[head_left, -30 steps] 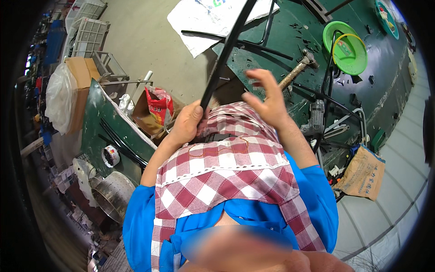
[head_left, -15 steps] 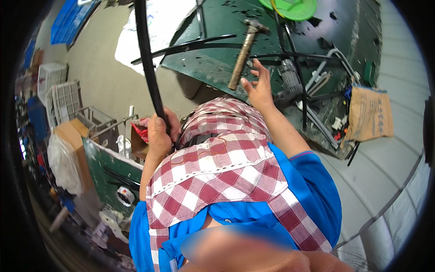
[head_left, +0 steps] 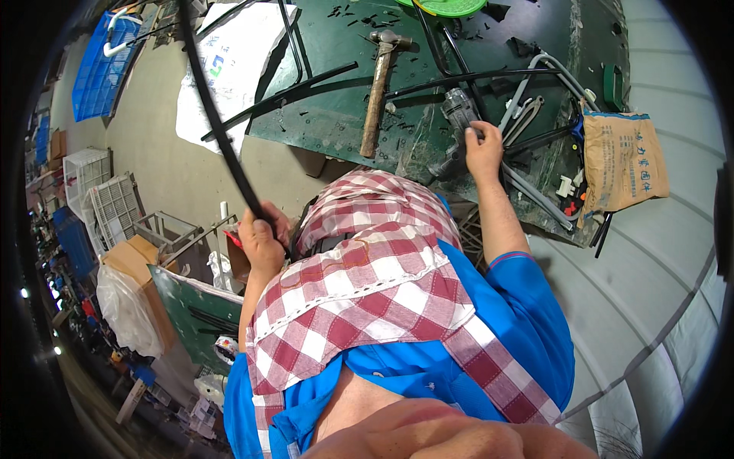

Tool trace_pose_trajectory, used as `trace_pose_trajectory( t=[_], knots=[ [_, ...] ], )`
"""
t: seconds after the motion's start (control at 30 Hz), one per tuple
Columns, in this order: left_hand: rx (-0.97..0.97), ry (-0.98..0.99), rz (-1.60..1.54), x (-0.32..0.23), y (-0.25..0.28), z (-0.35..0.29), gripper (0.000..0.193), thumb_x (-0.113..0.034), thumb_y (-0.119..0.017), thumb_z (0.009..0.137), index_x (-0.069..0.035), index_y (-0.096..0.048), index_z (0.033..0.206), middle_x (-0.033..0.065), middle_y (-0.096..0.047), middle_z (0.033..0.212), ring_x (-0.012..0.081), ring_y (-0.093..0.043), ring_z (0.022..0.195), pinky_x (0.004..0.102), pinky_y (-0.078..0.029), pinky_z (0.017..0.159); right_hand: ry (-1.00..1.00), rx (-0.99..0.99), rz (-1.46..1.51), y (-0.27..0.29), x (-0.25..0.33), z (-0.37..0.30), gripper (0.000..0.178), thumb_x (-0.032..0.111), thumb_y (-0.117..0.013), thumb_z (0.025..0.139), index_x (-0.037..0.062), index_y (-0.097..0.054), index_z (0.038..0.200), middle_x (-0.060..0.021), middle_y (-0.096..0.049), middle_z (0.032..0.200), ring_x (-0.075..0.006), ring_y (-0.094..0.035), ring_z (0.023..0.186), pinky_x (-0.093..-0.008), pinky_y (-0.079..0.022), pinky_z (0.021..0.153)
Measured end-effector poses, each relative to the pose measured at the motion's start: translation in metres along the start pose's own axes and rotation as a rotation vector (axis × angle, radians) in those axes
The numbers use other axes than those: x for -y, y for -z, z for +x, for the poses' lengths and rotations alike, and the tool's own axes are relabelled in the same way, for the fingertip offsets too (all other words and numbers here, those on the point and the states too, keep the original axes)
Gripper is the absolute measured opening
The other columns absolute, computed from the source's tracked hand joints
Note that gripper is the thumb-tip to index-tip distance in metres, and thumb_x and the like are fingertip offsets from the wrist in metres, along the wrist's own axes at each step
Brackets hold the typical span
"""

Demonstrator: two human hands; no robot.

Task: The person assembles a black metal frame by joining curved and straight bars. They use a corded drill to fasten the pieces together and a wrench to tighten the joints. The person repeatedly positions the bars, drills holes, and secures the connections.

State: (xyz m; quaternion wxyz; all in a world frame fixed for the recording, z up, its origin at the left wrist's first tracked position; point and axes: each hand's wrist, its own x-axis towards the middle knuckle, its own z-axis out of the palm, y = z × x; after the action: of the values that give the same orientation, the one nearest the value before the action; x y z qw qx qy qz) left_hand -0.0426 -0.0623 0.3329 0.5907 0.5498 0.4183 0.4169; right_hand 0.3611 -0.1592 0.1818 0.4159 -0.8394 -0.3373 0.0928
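My left hand [head_left: 264, 233] is closed around the lower end of a long black tube [head_left: 218, 126], which slants up and away to the left. On the green table [head_left: 336, 115] my right hand [head_left: 485, 153] has its fingers bent against the side of a grey and black power drill [head_left: 460, 111]. The fingers partly cover the drill, and the fingertips are not fully visible. A hammer [head_left: 375, 99] with a worn wooden handle lies left of the drill. Black tubes [head_left: 474, 76] cross the table beyond the drill, some of them bent.
A brown paper bag [head_left: 623, 157] stands at the table's right edge, beside bent grey tubes [head_left: 527, 195]. At the far edge is a green basin [head_left: 451, 6]. Black scraps are scattered around. Leftward are a white sack [head_left: 222, 76], a blue crate [head_left: 103, 76] and a cardboard box [head_left: 134, 264].
My right hand has moved from beside the hammer handle rightward to the drill, and its spread fingers have bent. The black tube in my left hand now leans further left. The view has shifted.
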Motion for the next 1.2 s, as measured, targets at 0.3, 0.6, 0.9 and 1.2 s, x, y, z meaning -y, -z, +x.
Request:
trace_pose_trajectory(
  t=[0.3, 0.6, 0.9, 1.2],
  knots=[
    [-0.208, 0.256, 0.001, 0.0, 0.008, 0.006, 0.047, -0.047, -0.042, 0.102, -0.004, -0.051, 0.086, -0.0008, -0.04, 0.058, 0.0094, -0.037, 0.048, 0.0242, -0.036, 0.049, -0.574, -0.082, -0.6, 0.044, -0.113, 0.081, 0.041, 0.036, -0.066, 0.083, 0.0089, -0.064, 0.114, -0.0177, -0.06, 0.118, -0.0387, -0.055, 0.113, -0.0487, -0.045, 0.095],
    [-0.053, 0.105, 0.133, -0.02, 0.016, -0.001, 0.054, -0.055, -0.052, 0.095, -0.002, -0.055, 0.087, -0.0022, -0.045, 0.063, 0.0049, -0.041, 0.053, 0.0212, -0.031, 0.047, -0.688, 0.243, -0.942, 0.036, -0.112, 0.128, 0.081, 0.045, -0.071, 0.077, 0.0024, -0.035, 0.134, -0.0206, -0.06, 0.126, -0.0373, -0.054, 0.121, -0.0495, -0.041, 0.099],
    [0.011, 0.012, 0.192, -0.039, 0.016, -0.011, 0.057, -0.058, -0.05, 0.094, -0.002, -0.054, 0.083, -0.0041, -0.043, 0.061, 0.0046, -0.037, 0.053, 0.0219, -0.028, 0.047, -0.758, -0.314, -0.157, 0.048, -0.166, 0.16, 0.047, 0.024, -0.063, 0.081, -0.0127, -0.052, 0.108, -0.0297, -0.062, 0.11, -0.037, -0.066, 0.096, -0.0435, -0.054, 0.08],
    [0.185, 0.27, -0.455, -0.049, 0.015, -0.007, 0.061, -0.063, -0.035, 0.096, -0.004, -0.047, 0.086, 0.0044, -0.045, 0.065, 0.0081, -0.033, 0.038, 0.0259, -0.041, 0.047, -0.184, 0.157, 0.759, 0.046, -0.012, 0.124, 0.022, 0.006, -0.048, 0.088, -0.0062, -0.054, 0.104, -0.02, -0.062, 0.1, -0.0282, -0.064, 0.089, -0.0332, -0.054, 0.077]
  ],
)
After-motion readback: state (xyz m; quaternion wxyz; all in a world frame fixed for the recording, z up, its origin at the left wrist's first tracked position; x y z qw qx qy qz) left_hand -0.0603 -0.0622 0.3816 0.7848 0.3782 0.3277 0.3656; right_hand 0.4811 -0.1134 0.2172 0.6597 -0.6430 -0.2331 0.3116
